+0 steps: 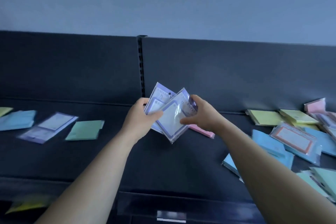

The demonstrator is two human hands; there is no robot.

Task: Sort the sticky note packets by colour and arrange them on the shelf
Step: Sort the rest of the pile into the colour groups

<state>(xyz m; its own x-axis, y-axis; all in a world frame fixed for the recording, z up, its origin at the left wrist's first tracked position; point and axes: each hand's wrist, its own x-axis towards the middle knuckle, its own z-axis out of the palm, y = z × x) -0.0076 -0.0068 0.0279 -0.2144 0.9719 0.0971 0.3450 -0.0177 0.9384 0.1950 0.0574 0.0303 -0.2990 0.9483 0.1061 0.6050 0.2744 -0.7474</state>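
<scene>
Above the middle of the dark shelf [109, 151] I hold two purple sticky note packets in clear wrap, fanned apart. My left hand [143, 116] grips the rear purple packet [156, 98] from the left. My right hand [198, 112] grips the front purple packet [172, 118] from the right. A pink packet [203, 131] lies flat on the shelf just under my right hand. On the left of the shelf lie a purple packet [49, 126], a green packet [84, 130] and a blue packet [17, 119].
A mixed heap sits at the right: yellow packets [265, 117], blue packets [269, 143], a red-bordered packet [294, 137], a pink packet [315, 106] and green packets [323, 174]. A slotted upright [141, 65] divides the dark back panel. A yellow packet [27, 204] lies on a lower shelf.
</scene>
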